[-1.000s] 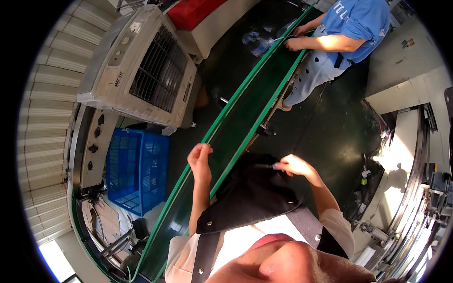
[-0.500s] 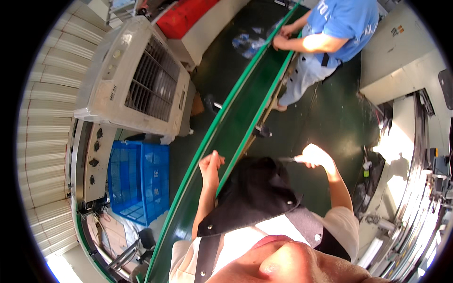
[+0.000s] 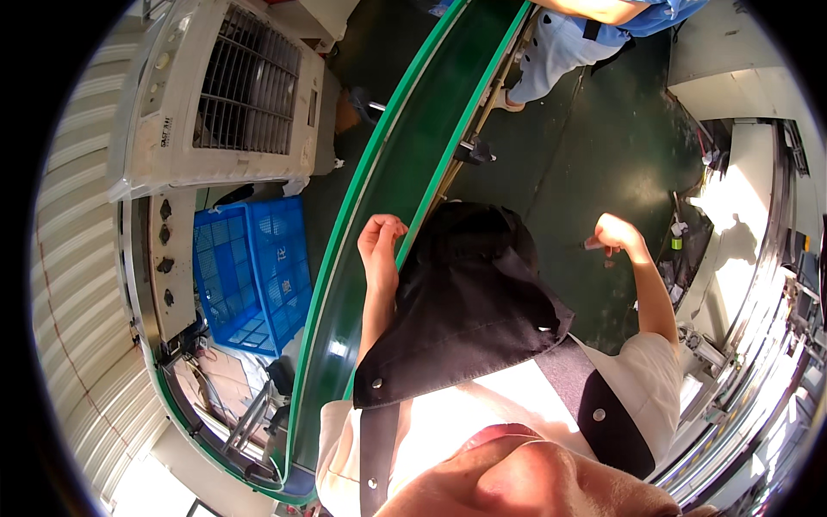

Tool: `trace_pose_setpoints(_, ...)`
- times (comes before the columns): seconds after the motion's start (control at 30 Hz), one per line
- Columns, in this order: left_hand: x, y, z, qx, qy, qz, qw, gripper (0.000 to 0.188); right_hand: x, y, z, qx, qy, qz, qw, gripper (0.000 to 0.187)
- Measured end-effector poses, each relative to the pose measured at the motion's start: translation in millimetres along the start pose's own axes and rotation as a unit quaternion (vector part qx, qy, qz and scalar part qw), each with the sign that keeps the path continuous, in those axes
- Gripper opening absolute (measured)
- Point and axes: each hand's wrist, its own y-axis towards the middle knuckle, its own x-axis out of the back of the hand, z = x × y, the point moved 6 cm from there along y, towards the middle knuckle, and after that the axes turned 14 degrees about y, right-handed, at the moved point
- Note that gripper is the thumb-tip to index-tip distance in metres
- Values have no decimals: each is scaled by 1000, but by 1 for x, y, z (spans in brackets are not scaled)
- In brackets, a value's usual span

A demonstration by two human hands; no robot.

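Note:
My left hand [image 3: 381, 237] hovers over the green conveyor belt [image 3: 405, 172], its fingers curled together. Whatever they hold, if anything, is hidden. Out to the right, above the dark floor, my right hand [image 3: 618, 234] is closed round a slim pale object [image 3: 593, 244]. Only a short end of it sticks out from the fingers, so its kind cannot be made out. Between the two hands hangs my black apron [image 3: 465, 319], beside the belt's right edge.
A blue plastic crate [image 3: 280, 258] stands left of the conveyor, below a large air cooler [image 3: 250, 86]. At the far end, a co-worker in a blue top [image 3: 672, 15] and light trousers [image 3: 560, 52] stands by the belt. Metal machinery [image 3: 758, 379] lines the right side.
My view has shifted, so the co-worker is now mostly cut off at the top. My right hand sits farther out to the right, and less of the slim object shows. My left hand stays curled by the belt.

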Motion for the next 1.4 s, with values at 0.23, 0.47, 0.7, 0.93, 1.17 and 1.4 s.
trace_pose_setpoints(0.23, -11, 2, -4, -62, 136, 46, 988, 32, -15, -11, 90, 301, 400, -141, 854, 24)
trace_pose_setpoints(0.47, -40, -8, -25, -266, 448, 71, 851, 16, -31, -14, 124, 372, 489, -215, 759, 17)
trace_pose_setpoints(0.7, -44, -18, -22, -319, 531, 101, 779, 21, -13, -46, 148, 446, 328, -384, 739, 12)
trace_pose_setpoints(0.93, -47, -16, -23, -319, 528, 112, 779, 22, 2, -98, 180, 565, 158, -472, 658, 22)
trace_pose_setpoints(1.17, -49, -15, -21, -320, 529, 127, 775, 22, 8, -131, 193, 599, 88, -521, 602, 22)
trace_pose_setpoints(1.4, -51, -14, -23, -320, 532, 127, 773, 22, 11, -152, 197, 590, 73, -506, 625, 23)
